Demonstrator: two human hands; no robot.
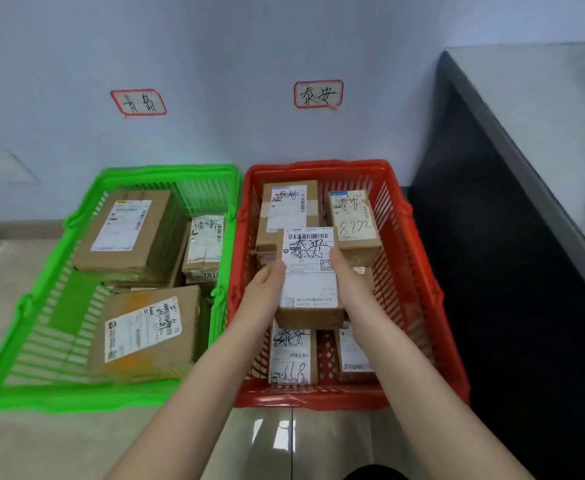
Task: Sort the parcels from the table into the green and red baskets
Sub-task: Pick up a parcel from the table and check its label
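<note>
1. Parcel, a small brown cardboard box with a smooth white label on top, hangs over the middle of the red basket. Its long side points toward the far end of the red basket.
2. The left hand grips its left edge and the right hand grips its right edge, thumbs on top. Both hands are equally near, so I think it can go straight down.
3. Other brown boxes lie flat inside the red basket, which is plastic with slotted walls.
4. The green basket sits just beside the red basket's left side.
5. A paper sign hangs on the wall behind the red basket.
</note>
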